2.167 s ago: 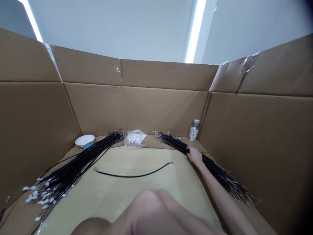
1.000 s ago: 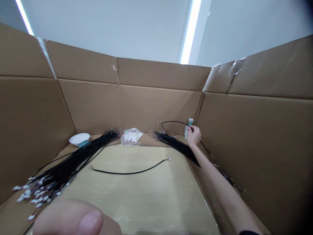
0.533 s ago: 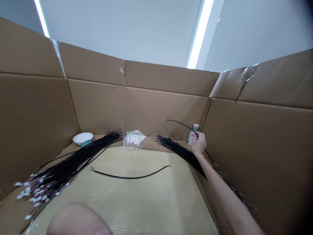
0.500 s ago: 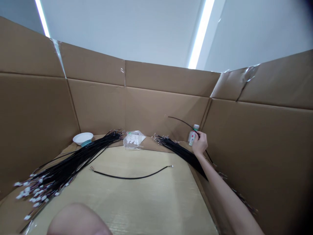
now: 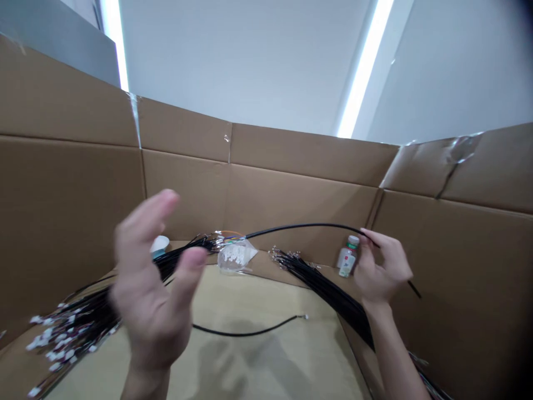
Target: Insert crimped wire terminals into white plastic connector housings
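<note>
My right hand (image 5: 381,266) pinches a black cable (image 5: 308,225) near its right part. The cable arcs leftward through the air, and thin coloured wires fan out at its left end. My left hand (image 5: 152,283) is raised at the left, thumb and fingers apart, holding nothing. Below, a single black cable (image 5: 245,334) with a small white connector lies on the pale board (image 5: 266,300); my left hand hides its left end.
Black cables with white connectors (image 5: 95,303) lie in a bundle at left, another bundle (image 5: 328,289) at right. Behind are a white bowl (image 5: 160,244), a clear bag of white pieces (image 5: 235,255) and a small bottle (image 5: 347,256). Cardboard walls (image 5: 300,189) surround the board.
My left hand has risen into view, opened. My right hand has come nearer with its cable, whose wired end now reaches further left. The whole view has shifted slightly.
</note>
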